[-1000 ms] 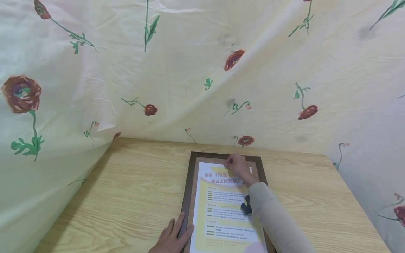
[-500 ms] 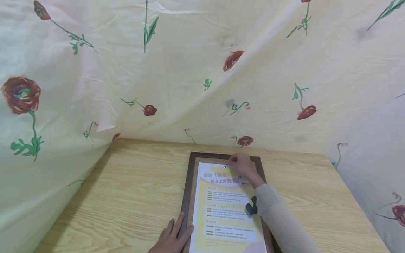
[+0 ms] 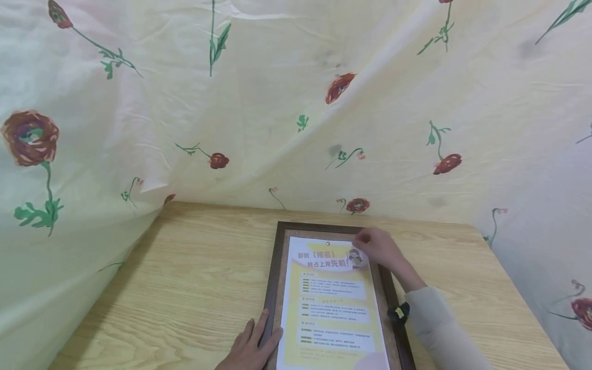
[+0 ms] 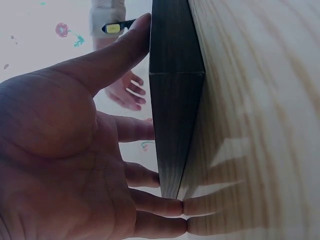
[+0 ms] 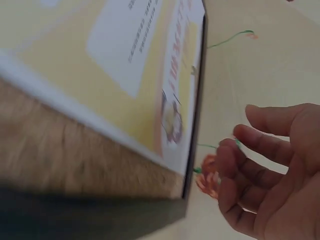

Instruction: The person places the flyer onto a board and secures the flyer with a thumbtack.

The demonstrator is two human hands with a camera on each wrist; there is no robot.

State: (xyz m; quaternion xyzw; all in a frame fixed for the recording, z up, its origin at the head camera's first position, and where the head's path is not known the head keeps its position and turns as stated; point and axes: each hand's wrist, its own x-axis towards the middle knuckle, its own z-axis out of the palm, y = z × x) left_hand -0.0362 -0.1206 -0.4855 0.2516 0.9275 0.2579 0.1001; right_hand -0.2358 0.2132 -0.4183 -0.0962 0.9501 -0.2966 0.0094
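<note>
A cork board with a dark wooden frame (image 3: 274, 280) lies on the table, and a yellow and white printed poster (image 3: 335, 311) covers most of its cork (image 3: 382, 295). At the poster's top middle sits a small pin (image 3: 328, 243). My left hand (image 3: 252, 341) rests against the board's left side, its thumb (image 4: 132, 42) on the frame and its fairly straight fingers along the edge. My right hand (image 3: 381, 250) hovers near the poster's top right corner. In the right wrist view its fingers are loosely curled, with nothing visible between them.
The light wood table (image 3: 194, 277) extends on both sides of the board. A cream cloth with red flowers (image 3: 259, 103) hangs behind and at both sides, meeting the table's far edge. A small black wrist device (image 3: 399, 312) is by my right sleeve (image 3: 430, 318).
My right hand has moved right from the poster's top middle to its top right corner, uncovering the pin and the printed figure. My left hand has stayed in place.
</note>
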